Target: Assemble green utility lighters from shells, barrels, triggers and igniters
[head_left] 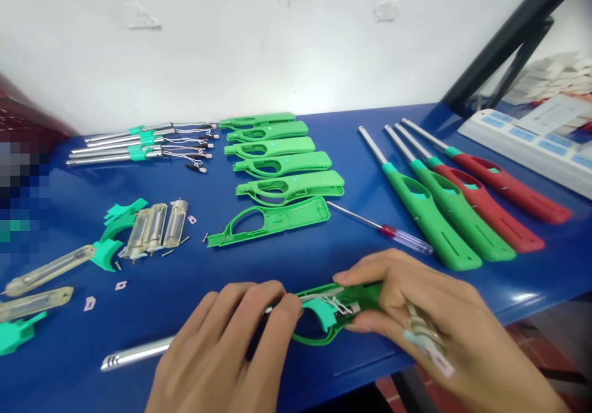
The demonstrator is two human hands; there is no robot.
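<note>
A green lighter half-shell (340,314) with a teal trigger and thin wires inside lies near the blue table's (324,259) front edge. Its silver metal tube (136,352) sticks out to the left. My left hand (226,351) rests over the tube, fingertips pinched on the shell's front end. My right hand (425,327) wraps the shell's rear, thumb and fingers closed on it. A clear fuel cartridge (423,334) lies tucked against that hand's palm.
Several empty green shells (282,185) lie in a row behind. Finished green and red lighters (462,209) lie at right, a screwdriver (383,229) between. Tubes with wires (143,145), clear cartridges (157,228) and teal triggers (123,212) sit at left.
</note>
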